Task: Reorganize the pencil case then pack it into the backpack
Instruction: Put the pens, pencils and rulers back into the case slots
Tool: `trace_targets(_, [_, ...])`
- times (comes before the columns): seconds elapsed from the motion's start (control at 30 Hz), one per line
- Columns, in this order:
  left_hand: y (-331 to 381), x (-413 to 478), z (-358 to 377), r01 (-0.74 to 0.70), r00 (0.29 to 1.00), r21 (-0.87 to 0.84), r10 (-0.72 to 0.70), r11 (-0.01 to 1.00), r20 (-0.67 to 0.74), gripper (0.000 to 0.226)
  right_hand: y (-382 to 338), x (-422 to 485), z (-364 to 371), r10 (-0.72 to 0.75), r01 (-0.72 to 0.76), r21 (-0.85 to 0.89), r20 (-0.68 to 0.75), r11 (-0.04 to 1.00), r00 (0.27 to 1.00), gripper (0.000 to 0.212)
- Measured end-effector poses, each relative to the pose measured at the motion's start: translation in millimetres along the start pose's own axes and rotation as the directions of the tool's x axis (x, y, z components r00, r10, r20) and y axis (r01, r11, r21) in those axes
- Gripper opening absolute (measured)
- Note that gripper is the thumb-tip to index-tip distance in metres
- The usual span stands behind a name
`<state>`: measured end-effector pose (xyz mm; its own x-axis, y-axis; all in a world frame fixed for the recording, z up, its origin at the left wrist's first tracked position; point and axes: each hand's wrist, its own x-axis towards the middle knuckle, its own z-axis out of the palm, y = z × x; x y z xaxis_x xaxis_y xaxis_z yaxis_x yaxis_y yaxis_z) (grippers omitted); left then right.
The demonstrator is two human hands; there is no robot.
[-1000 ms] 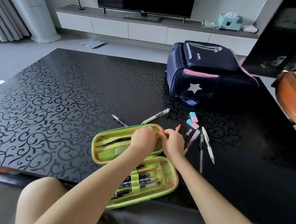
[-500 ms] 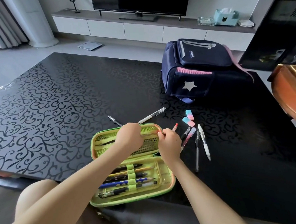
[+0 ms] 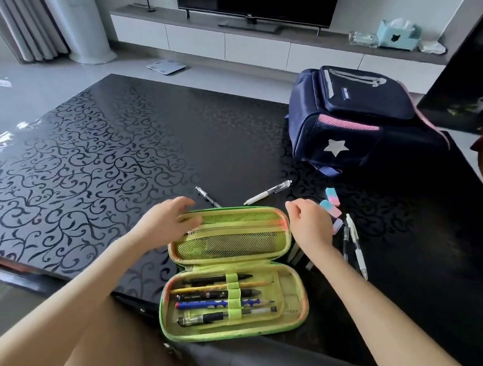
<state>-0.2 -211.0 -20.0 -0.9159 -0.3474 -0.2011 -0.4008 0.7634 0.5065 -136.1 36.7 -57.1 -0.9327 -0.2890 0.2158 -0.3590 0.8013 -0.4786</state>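
Careful, your open pencil case (image 3: 232,240) sits at the table's (image 3: 93,162) near edge, left hand (image 3: 167,224) gripping its far-left rim, right hand (image 3: 307,225) loosely curled and empty, so letting go could tip it off.

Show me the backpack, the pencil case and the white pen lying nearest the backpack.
backpack (image 3: 336,147): head view, on its silver star.
pencil case (image 3: 231,332): head view, on the green near rim.
white pen (image 3: 267,193): head view, on the middle of its barrel.
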Motion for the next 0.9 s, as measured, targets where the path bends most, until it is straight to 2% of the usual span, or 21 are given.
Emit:
trace_targets(0.03, [4.5, 2.7, 2.1, -0.012, 0.997, 0.01, 0.011, 1.0, 0.072, 0.047, 0.8, 13.8, -1.7, -0.037, 0.04, -0.061, 0.043, 0.997, 0.998, 0.022])
trace_targets(0.1, [8.3, 6.7, 1.9, -0.087, 0.991, 0.016, 0.085, 0.996, 0.106, 0.036, -3.2, 46.4, 3.8, -0.121, 0.17, -0.217, 0.224, 0.961, 0.967, 0.036])
trace_targets(0.17, [6.8, 5.5, -7.6, -0.141, 0.986, -0.166, 0.153, 0.976, 0.061, 0.022, -6.8, 76.5, 10.8, -0.174, 0.316, -0.347, 0.382, 0.883, 0.908, 0.045])
trace_targets(0.23, [2.2, -1.5, -21.0, -0.208, 0.962, -0.302, 0.25, 0.93, 0.108, 0.027, -9.6, 96.8, 15.3, -0.211, 0.42, -0.424, 0.457, 0.802, 0.864, 0.034])
trace_targets(0.3, [0.4, -9.9, -31.8, -0.286, 0.902, -0.306, 0.363, 0.908, 0.233, 0.035, -14.4, 108.1, 18.2, -0.24, 0.494, -0.462, 0.505, 0.737, 0.829, 0.018])
trace_targets(0.33, [1.8, -13.6, -34.1, -0.312, 0.877, -0.306, 0.397, 0.899, 0.271, 0.037, -17.6, 110.5, 18.0, -0.241, 0.503, -0.449, 0.521, 0.738, 0.819, 0.014])
trace_targets(0.37, [1.8, -14.2, -34.4, -0.326, 0.862, -0.312, 0.416, 0.893, 0.289, 0.038, -23.9, 111.5, 18.8, -0.225, 0.475, -0.387, 0.537, 0.791, 0.813, 0.011])
trace_targets(0.43, [0.2, -12.1, -34.9, -0.316, 0.854, -0.343, 0.423, 0.884, 0.302, 0.039, -43.1, 107.7, 25.2, -0.177, 0.32, -0.153, 0.583, 0.935, 0.793, 0.01])
trace_targets(0.47, [-0.5, -10.5, -34.7, -0.306, 0.854, -0.357, 0.42, 0.883, 0.306, 0.038, -54.2, 103.7, 29.7, -0.176, 0.256, -0.044, 0.612, 0.966, 0.771, 0.008])
trace_targets(0.53, [-2.8, -7.2, -35.4, -0.278, 0.854, -0.385, 0.41, 0.88, 0.321, 0.037, -76.1, 90.0, 40.9, -0.194, 0.209, 0.061, 0.682, 0.976, 0.706, 0.009])
trace_targets(0.6, [-4.2, -6.4, -34.8, -0.263, 0.855, -0.392, 0.401, 0.882, 0.328, 0.037, -92.3, 72.9, 51.9, -0.224, 0.262, 0.069, 0.744, 0.963, 0.63, 0.022])
trace_targets(0.63, [-4.2, -6.5, -34.3, -0.261, 0.856, -0.392, 0.399, 0.882, 0.328, 0.036, -96.7, 66.3, 55.9, -0.233, 0.307, 0.042, 0.752, 0.951, 0.617, 0.025])
trace_targets(0.7, [-4.3, -8.6, -33.2, -0.262, 0.861, -0.393, 0.397, 0.881, 0.317, 0.036, -99.1, 61.3, 60.3, -0.222, 0.357, -0.027, 0.737, 0.934, 0.639, 0.024])
trace_targets(0.8, [-4.1, -11.5, -30.0, -0.275, 0.884, -0.355, 0.38, 0.894, 0.272, 0.036, -93.8, 68.9, 48.8, -0.172, 0.335, -0.107, 0.693, 0.936, 0.7, 0.021])
trace_targets(0.9, [-3.9, -13.7, -13.7, -0.266, 0.927, -0.215, 0.31, 0.94, 0.208, 0.047, -78.2, 83.1, 13.8, -0.133, 0.192, -0.054, 0.537, 0.98, 0.833, 0.034])
